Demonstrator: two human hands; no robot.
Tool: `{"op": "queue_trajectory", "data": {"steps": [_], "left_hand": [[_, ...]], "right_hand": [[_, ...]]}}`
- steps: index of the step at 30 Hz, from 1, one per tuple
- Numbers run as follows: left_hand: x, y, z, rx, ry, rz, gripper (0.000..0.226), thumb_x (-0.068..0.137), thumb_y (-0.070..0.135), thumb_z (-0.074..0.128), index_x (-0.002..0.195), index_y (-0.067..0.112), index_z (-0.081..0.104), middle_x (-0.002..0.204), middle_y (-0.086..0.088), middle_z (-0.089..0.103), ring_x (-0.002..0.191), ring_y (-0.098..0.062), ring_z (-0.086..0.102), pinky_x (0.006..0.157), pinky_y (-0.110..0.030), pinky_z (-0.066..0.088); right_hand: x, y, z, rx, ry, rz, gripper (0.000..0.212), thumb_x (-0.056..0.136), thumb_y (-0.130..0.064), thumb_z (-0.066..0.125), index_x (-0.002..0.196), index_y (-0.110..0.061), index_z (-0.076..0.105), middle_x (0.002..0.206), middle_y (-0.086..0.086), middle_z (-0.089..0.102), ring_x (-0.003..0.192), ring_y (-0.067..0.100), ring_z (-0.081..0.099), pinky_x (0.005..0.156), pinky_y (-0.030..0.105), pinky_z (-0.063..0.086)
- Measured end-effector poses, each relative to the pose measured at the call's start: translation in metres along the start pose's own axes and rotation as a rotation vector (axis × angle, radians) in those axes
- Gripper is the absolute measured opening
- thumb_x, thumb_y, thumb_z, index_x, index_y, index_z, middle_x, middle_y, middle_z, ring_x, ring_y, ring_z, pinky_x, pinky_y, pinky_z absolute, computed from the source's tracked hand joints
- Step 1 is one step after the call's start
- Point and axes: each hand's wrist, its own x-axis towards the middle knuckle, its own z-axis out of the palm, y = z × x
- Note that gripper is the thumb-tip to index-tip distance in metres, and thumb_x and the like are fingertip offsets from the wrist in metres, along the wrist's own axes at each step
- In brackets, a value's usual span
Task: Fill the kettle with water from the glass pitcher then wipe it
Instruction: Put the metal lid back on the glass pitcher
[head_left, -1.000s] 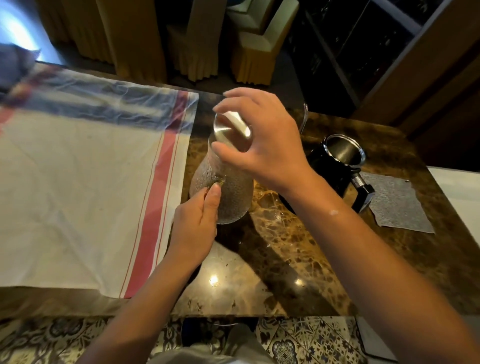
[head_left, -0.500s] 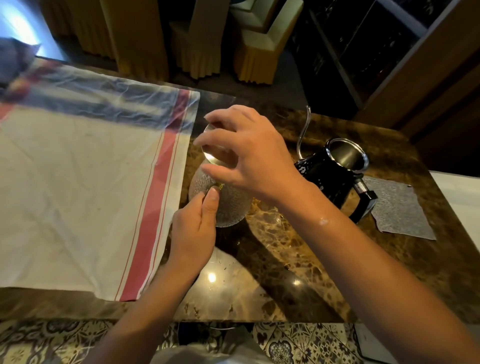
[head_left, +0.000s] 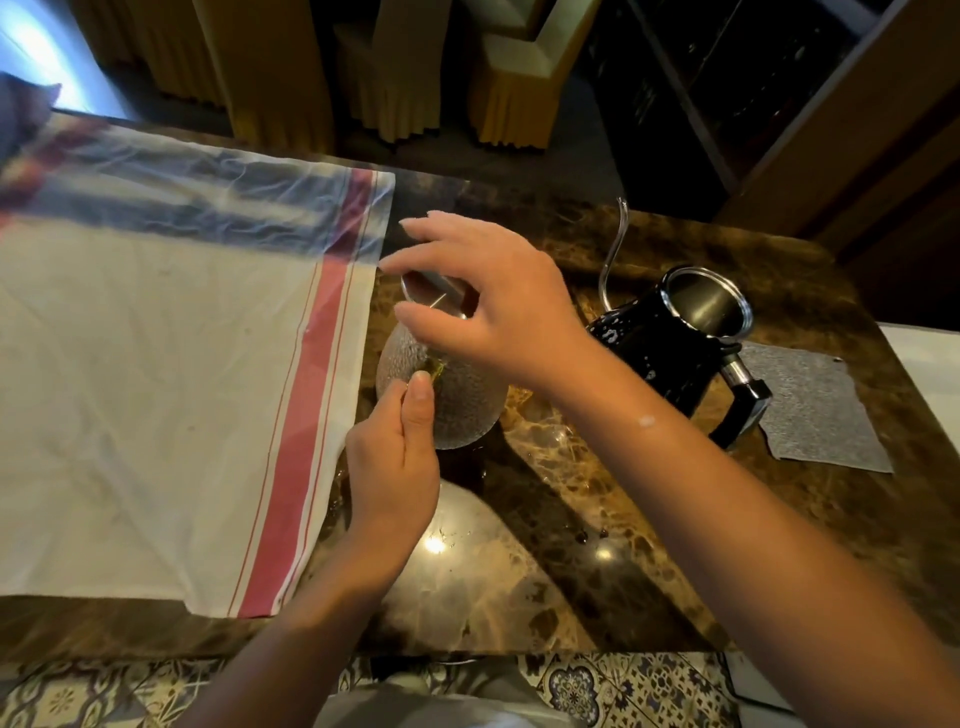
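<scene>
Glass pitcher (head_left: 447, 400), textured and round-bellied, standing upright on the marble tabletop (head_left: 623, 519) just beside the red-striped edge of the white cloth (head_left: 156, 389); the black gooseneck kettle (head_left: 670, 353), lid off and mouth open, stands nearby to its right, next to a grey wiping cloth (head_left: 810, 410). Left hand (head_left: 395, 467) braces the pitcher's belly, thumb extended and pressed flat against the glass; its other fingers are hidden, so a full grasp cannot be confirmed. Right hand (head_left: 493, 306) arches over the pitcher's top, fingers curled round the metal lid (head_left: 434, 296), which sits tilted at the mouth. Risks, as judged: the lid may release suddenly and rock the pitcher, since only a thumb visibly steadies it; the glass looks slippery to hold; a spill would wet the adjacent cloth; and the right forearm, crossing near the kettle's thin spout (head_left: 613, 249), could knock it.
</scene>
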Motion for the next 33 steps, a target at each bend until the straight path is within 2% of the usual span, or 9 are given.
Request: {"op": "queue_trajectory", "data": {"steps": [4,9,14,20,24,27,29,31,33], "left_hand": [[0.0,-0.001,0.003,0.035,0.038,0.037,0.046,0.105,0.052,0.029,0.076,0.022,0.046,0.059,0.003,0.042,0.054,-0.014,0.045,0.045,-0.025,0.029],[-0.002,-0.002,0.002,0.027,0.036,0.043,0.047,0.105,0.045,0.03,0.079,0.013,0.051,0.061,-0.009,0.048,0.063,-0.025,0.049,0.046,-0.031,0.032],[-0.002,-0.005,0.0,0.01,0.001,0.049,0.056,0.104,0.049,0.029,0.08,0.006,0.055,0.064,-0.014,0.051,0.061,-0.024,0.05,0.049,-0.037,0.037],[-0.003,0.002,0.002,0.006,0.012,0.03,0.042,0.105,0.051,0.029,0.072,0.029,0.045,0.059,0.0,0.043,0.052,-0.01,0.045,0.046,-0.019,0.03],[-0.007,0.002,0.009,0.053,0.029,0.055,0.057,0.106,0.056,0.027,0.079,0.012,0.052,0.064,-0.013,0.05,0.058,-0.02,0.048,0.047,-0.024,0.033],[-0.012,0.007,0.014,0.06,0.079,0.032,0.067,0.101,0.066,0.026,0.084,0.007,0.054,0.067,-0.011,0.053,0.059,-0.015,0.053,0.049,-0.025,0.037],[-0.016,0.013,0.017,0.075,0.137,0.023,0.048,0.101,0.06,0.032,0.092,0.018,0.052,0.068,-0.001,0.053,0.059,-0.004,0.055,0.049,-0.018,0.039],[-0.017,0.016,0.017,0.087,0.213,0.05,0.013,0.104,0.044,0.046,0.104,0.03,0.048,0.078,0.005,0.055,0.066,0.001,0.057,0.057,-0.021,0.048],[-0.016,0.021,0.016,0.161,0.308,0.103,0.017,0.103,0.026,0.06,0.114,0.022,0.049,0.094,0.003,0.055,0.086,-0.004,0.06,0.075,-0.029,0.053]], "right_hand": [[-0.006,-0.011,0.025,-0.177,0.216,0.029,0.033,0.098,-0.044,0.061,0.124,-0.03,0.076,0.14,0.003,0.068,0.138,0.023,0.057,0.112,0.042,0.041],[-0.008,-0.018,0.031,-0.206,0.267,0.078,0.036,0.099,-0.046,0.059,0.127,-0.028,0.074,0.141,0.005,0.067,0.14,0.025,0.055,0.113,0.043,0.036],[-0.011,-0.017,0.024,-0.187,0.187,0.074,0.041,0.103,-0.046,0.052,0.134,-0.027,0.07,0.148,0.005,0.062,0.146,0.024,0.049,0.12,0.039,0.027],[-0.021,-0.002,-0.008,0.045,0.042,0.05,0.033,0.103,-0.034,0.059,0.13,-0.021,0.072,0.146,0.002,0.064,0.145,0.02,0.05,0.125,0.045,0.031],[-0.044,0.012,-0.029,0.067,-0.023,0.012,0.031,0.103,-0.028,0.059,0.13,-0.021,0.072,0.147,-0.001,0.063,0.145,0.016,0.05,0.121,0.044,0.039],[-0.065,0.024,-0.045,0.107,-0.034,0.007,0.03,0.102,-0.027,0.061,0.129,-0.022,0.073,0.146,-0.003,0.064,0.144,0.012,0.05,0.118,0.041,0.042],[-0.08,0.034,-0.063,0.142,-0.021,0.024,0.029,0.102,-0.028,0.061,0.128,-0.025,0.073,0.142,-0.007,0.066,0.138,0.006,0.054,0.115,0.036,0.046],[-0.098,0.046,-0.084,0.184,0.013,0.042,0.026,0.102,-0.027,0.062,0.126,-0.027,0.074,0.138,-0.01,0.067,0.131,0.001,0.059,0.111,0.028,0.048],[-0.12,0.064,-0.106,0.251,0.081,0.058,0.024,0.101,-0.022,0.063,0.122,-0.024,0.076,0.133,-0.009,0.071,0.125,0.0,0.063,0.107,0.025,0.051]]}}
